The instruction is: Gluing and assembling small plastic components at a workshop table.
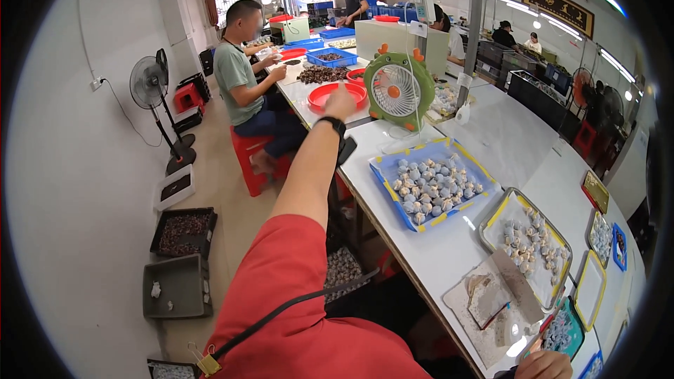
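My left arm, in a red sleeve with a black watch, stretches far forward over the table. At its end my left hand (340, 102) is over the near side of a round red tray (319, 98); its fingers are blurred and mostly hidden. A green animal-shaped desk fan (401, 90) stands just right of it. At the lower right edge my right hand (544, 365) shows in part, fingers curled, and what they hold is hidden. Beside it are a teal tray (577, 330) of pale blue pieces and an open cardboard box (467, 302).
A blue tray (393, 200) and a metal tray (489, 238) hold many blue-and-cream balls. A person (242, 70) on a red stool (247, 168) works at dark pieces (323, 74). Bins (158, 288) line the floor by a standing fan (147, 83). A metal post (474, 28) rises from the table.
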Tool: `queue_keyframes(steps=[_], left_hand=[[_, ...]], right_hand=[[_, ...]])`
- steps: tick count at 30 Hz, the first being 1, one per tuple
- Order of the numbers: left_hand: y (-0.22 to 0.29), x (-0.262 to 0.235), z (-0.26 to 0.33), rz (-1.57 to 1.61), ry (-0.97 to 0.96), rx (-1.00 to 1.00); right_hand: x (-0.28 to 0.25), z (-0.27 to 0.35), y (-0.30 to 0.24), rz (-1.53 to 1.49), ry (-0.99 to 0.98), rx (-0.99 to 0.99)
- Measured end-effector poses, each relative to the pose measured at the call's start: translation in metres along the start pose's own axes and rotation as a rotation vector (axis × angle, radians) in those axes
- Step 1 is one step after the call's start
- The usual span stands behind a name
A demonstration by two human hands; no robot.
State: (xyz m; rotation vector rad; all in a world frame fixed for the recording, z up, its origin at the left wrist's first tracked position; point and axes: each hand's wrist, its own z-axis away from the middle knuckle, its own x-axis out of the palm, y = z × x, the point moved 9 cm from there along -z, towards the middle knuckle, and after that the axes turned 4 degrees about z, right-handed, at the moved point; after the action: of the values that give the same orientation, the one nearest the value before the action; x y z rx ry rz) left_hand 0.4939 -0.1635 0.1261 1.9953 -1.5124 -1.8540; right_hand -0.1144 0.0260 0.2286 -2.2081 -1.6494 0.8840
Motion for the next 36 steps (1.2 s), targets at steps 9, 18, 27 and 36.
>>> queue_keyframes(steps=[9,18,27,36], left_hand=[[0.064,-0.058,0.002,0.056,0.266,0.271],[-0.082,0.091,0.117,0.385,0.239,0.141],[-0.059,0.097,0.148,0.259,0.229,0.158],[-0.057,0.097,0.147,0.269,0.257,0.188]], right_hand=[[-0.004,0.1,0.011,0.264,0.671,0.274],[0.013,0.363,0.005,0.806,1.836,0.983],[0.013,0.322,0.013,1.587,1.287,1.256],[0.002,0.26,0.019,1.898,1.084,1.129]])
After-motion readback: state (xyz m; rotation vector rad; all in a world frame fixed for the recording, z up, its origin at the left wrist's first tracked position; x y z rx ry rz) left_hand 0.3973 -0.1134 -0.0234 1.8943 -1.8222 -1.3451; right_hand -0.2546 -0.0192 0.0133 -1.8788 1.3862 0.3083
